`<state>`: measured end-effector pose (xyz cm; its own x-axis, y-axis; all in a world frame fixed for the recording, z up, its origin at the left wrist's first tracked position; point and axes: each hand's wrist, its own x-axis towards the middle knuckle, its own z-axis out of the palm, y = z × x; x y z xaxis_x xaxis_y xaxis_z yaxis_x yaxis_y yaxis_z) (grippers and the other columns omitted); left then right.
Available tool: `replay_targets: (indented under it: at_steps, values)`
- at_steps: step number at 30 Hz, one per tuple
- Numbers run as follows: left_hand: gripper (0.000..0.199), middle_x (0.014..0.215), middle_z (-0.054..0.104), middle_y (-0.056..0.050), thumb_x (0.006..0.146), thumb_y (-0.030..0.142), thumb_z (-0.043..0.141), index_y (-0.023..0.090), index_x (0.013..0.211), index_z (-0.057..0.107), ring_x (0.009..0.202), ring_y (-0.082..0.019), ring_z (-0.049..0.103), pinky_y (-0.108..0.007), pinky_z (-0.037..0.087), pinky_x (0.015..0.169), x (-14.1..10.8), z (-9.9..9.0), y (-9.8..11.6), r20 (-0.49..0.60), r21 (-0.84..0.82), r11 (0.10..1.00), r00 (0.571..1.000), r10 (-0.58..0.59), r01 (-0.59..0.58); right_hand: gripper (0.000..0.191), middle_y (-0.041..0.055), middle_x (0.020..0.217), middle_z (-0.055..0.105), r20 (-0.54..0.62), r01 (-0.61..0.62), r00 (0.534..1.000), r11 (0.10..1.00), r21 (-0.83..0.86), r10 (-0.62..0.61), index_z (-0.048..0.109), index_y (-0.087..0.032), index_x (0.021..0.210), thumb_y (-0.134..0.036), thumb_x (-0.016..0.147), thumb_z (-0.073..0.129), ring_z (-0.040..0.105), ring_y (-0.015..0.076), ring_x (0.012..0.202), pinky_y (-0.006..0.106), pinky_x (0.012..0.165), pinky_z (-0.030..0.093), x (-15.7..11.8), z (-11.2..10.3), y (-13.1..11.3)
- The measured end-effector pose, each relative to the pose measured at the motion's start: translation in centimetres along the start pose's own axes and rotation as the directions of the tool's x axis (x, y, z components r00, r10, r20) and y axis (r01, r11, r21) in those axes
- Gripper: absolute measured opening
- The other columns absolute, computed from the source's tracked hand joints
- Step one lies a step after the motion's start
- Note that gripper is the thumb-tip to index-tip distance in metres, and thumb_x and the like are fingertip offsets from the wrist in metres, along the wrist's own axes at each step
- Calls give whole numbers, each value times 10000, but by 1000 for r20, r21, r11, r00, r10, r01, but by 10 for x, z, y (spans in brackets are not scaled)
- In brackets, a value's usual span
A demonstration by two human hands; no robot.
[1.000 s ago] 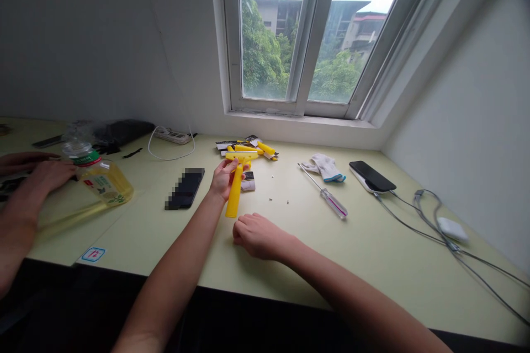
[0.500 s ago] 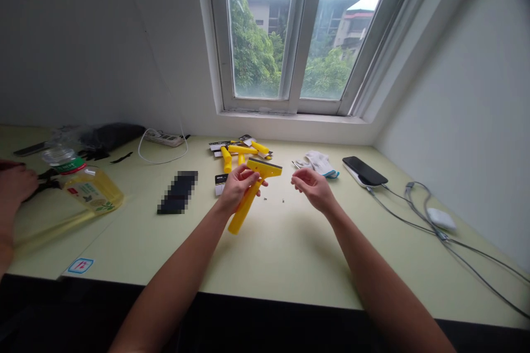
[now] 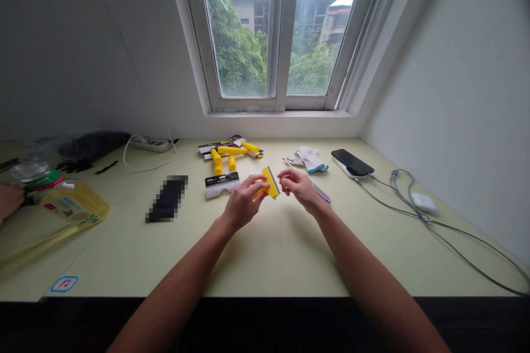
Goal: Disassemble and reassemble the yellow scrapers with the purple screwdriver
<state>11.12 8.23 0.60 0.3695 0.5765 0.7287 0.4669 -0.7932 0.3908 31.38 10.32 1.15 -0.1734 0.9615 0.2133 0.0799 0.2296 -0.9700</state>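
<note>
My left hand (image 3: 245, 198) grips a yellow scraper (image 3: 270, 181) above the table, its head turned so the grey edge faces right. The handle is mostly hidden by my fingers. Just right of that edge, my right hand (image 3: 298, 186) is closed with thumb and fingertips together; whatever it pinches is too small to make out. Behind the right hand lies what looks like a screwdriver (image 3: 324, 194), its thin metal shaft showing on the left and its purple and clear handle on the right. A black and white packaging card (image 3: 222, 184) lies beyond my left hand.
Several yellow handles (image 3: 232, 150) lie on packaging cards below the window. White gloves (image 3: 308, 158), a phone (image 3: 353, 162), cables (image 3: 408, 198) and a white case (image 3: 424, 202) are to the right. On the left stand an oil bottle (image 3: 72, 201), a pixelated dark object (image 3: 167, 198) and another person's hand (image 3: 10, 201).
The scraper has turned from handle-down with its head upright to head tilted, edge facing right. My right hand has come closer to it. The view has shifted to the right.
</note>
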Motion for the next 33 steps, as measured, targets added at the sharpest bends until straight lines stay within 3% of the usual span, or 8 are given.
replay_targets:
  at_steps: [6,11,21,26,33]
  values:
    - [152,1153,628,-61,876,175,588,221,1015,627,899,-174,667,-308,566,761,-4,3,1,88,148,988,996,20,-33,148,-6,630,590,-7,-62,998,998,-33,62,686,-159,819,-239,724,607,492,107,537,257,519,407,1,3,1]
    - [149,1172,632,-53,892,181,557,233,1008,634,958,-196,652,-310,566,726,-5,5,3,155,258,961,986,60,-99,206,-2,606,573,-59,-81,995,995,-51,78,689,-149,765,-347,744,636,481,108,531,259,512,404,0,4,-3]
    - [202,1174,604,-80,894,114,506,217,1030,615,1010,-210,621,-358,562,804,-6,6,5,222,236,960,970,98,-151,215,7,610,593,-39,-99,995,988,-117,95,702,-148,732,-358,739,658,466,97,512,244,491,394,-1,3,-4]
    - [170,1130,621,-90,902,147,523,195,1048,598,999,-205,627,-361,557,838,-3,6,6,202,165,983,978,51,-85,225,15,641,625,-33,-57,998,984,-171,52,723,-164,793,-367,769,631,499,110,534,253,510,418,2,-3,1]
    - [143,1123,624,-92,902,155,528,191,1010,614,990,-209,629,-369,559,844,-4,5,1,184,197,979,983,7,-44,213,39,879,723,41,106,994,952,-286,-99,725,-221,933,-330,755,682,631,176,763,302,712,491,-4,-10,-6]
